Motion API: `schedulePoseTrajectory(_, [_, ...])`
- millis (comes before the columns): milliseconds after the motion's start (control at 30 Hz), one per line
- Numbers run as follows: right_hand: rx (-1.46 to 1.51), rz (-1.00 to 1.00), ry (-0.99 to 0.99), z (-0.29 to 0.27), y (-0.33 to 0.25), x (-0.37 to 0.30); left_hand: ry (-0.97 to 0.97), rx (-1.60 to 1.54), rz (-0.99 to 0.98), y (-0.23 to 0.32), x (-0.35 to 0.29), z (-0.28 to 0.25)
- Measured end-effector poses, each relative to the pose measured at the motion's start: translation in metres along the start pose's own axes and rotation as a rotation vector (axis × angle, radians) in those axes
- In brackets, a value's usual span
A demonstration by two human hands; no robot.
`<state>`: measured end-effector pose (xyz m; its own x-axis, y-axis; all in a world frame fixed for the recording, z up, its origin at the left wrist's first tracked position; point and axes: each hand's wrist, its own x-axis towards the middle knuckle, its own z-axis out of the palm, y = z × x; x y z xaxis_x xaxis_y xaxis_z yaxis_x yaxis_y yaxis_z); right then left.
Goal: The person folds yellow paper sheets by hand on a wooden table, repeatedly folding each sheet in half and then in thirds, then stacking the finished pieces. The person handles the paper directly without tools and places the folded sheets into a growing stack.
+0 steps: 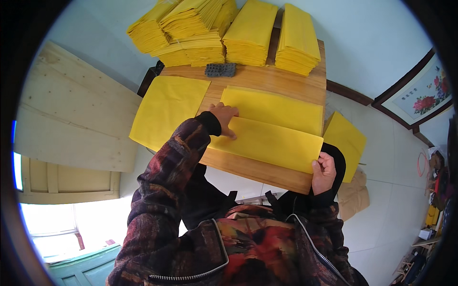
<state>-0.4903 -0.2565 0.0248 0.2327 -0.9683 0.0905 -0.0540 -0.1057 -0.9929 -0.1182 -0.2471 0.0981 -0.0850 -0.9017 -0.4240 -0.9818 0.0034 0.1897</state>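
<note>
On the wooden table, a thin yellow sheet lies folded lengthwise, its near flap over a flat yellow layer. I cannot tell whether the sheet is paper or cloth. My left hand rests on the left end of the fold, thumb apart from the fingers. At the right end, my right hand pinches the folded sheet's corner between thumb and curled fingers. Another yellow sheet, or a flat pile of them, spreads out to the left of my left hand and partly hangs past the table's edge.
Tall stacks of folded yellow sheets line the table's far side. A dark grey textured block sits before them. Right of the table are more yellow material and brown paper. A plywood board leans at left.
</note>
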Motion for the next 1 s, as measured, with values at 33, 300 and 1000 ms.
schedulePoseTrajectory(33, [0.004, 0.002, 0.004, 0.0, 0.0, 0.0, -0.012, 0.016, -0.016, -0.004, -0.001, 0.001])
schedulePoseTrajectory(300, [0.003, -0.027, 0.019, 0.001, 0.002, 0.0, 0.038, -0.126, 0.098, -0.034, -0.003, 0.013])
schedulePoseTrajectory(1000, [-0.041, 0.012, 0.035, 0.001, 0.002, 0.0, 0.21, -1.17, -0.206, -0.032, -0.073, 0.069])
